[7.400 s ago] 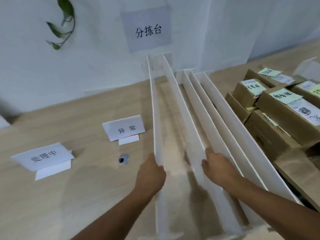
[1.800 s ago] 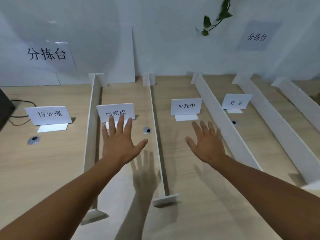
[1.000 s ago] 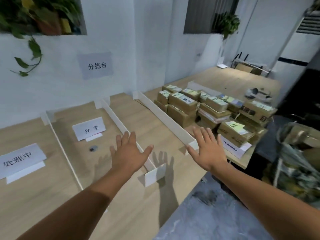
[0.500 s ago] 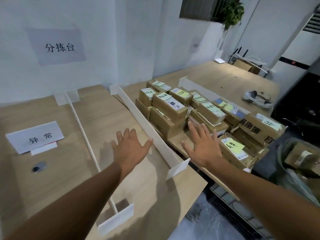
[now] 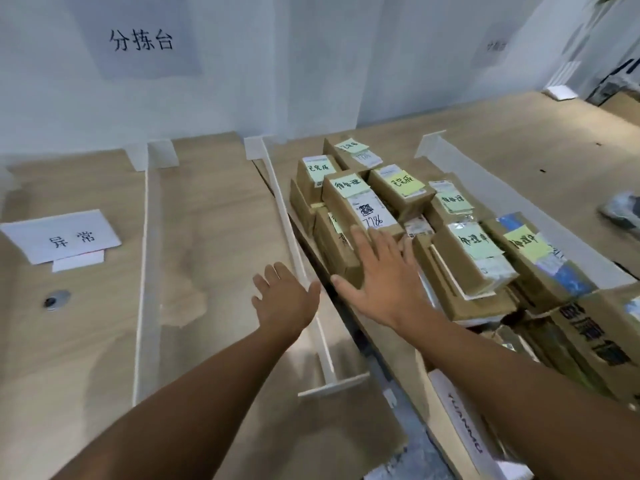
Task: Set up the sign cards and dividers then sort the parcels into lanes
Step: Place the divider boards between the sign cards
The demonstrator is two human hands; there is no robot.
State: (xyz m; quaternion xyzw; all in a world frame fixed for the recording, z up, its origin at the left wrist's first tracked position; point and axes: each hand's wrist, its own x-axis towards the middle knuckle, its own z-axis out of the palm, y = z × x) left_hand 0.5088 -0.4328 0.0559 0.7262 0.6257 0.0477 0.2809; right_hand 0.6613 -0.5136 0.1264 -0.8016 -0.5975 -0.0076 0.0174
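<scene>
Several brown cardboard parcels (image 5: 408,220) with yellow and green sticky notes are stacked at the right on a second table. My right hand (image 5: 381,275) is spread flat with straight fingers over the near end of a parcel labelled 7786 (image 5: 360,202). My left hand (image 5: 285,299) hovers open above the table, just left of the rightmost white divider (image 5: 294,244). Another white divider (image 5: 143,271) stands upright further left. A white sign card (image 5: 62,237) with black characters stands at the far left.
A small round metal disc (image 5: 55,301) lies in front of the sign card. A gap to the floor (image 5: 381,375) separates the two wooden tables. A loose white board (image 5: 519,209) lies behind the parcels. A paper sign (image 5: 142,41) hangs on the wall.
The view has swung further right and closer to the parcels. My right hand has moved forward onto the near end of the 7786 parcel; my left hand stays open beside the divider.
</scene>
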